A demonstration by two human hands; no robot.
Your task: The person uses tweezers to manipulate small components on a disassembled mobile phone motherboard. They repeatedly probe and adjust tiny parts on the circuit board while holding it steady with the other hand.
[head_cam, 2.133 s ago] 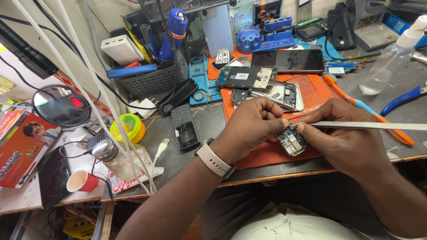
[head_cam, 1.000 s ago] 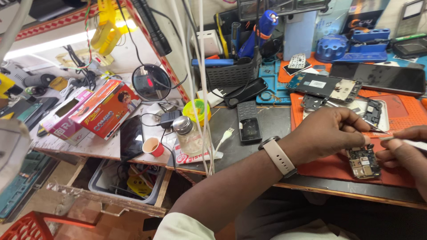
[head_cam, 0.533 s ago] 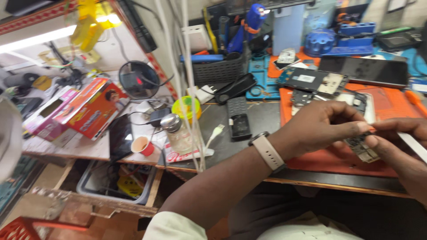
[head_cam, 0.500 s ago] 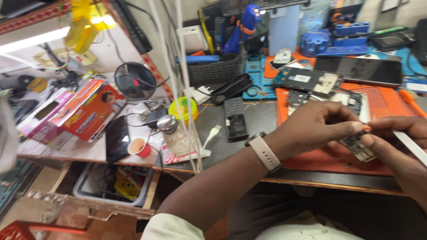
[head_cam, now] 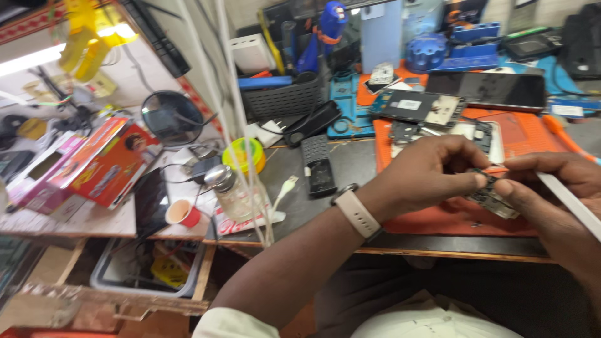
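Observation:
A small phone circuit board (head_cam: 494,201) is pinched between both hands above the orange work mat (head_cam: 451,219). My left hand (head_cam: 426,175), with a pale watch band on its wrist, grips the board's left end with thumb and fingers. My right hand (head_cam: 551,188) holds the board's right end and also carries a long white flat tool (head_cam: 573,203) that runs off to the right. An opened phone body (head_cam: 451,131) lies on the mat just behind my hands.
A dark phone (head_cam: 488,91) and a bare board (head_cam: 413,107) lie at the back. A small black keypad phone (head_cam: 319,166), a yellow tape roll (head_cam: 245,155), a glass bottle (head_cam: 233,194), a red cup (head_cam: 183,214), a black basket (head_cam: 282,100) and red boxes (head_cam: 100,163) stand to the left. White cables (head_cam: 219,94) hang down.
The view swung left and then partly back. Both hands have kept their hold on the small board above the mat.

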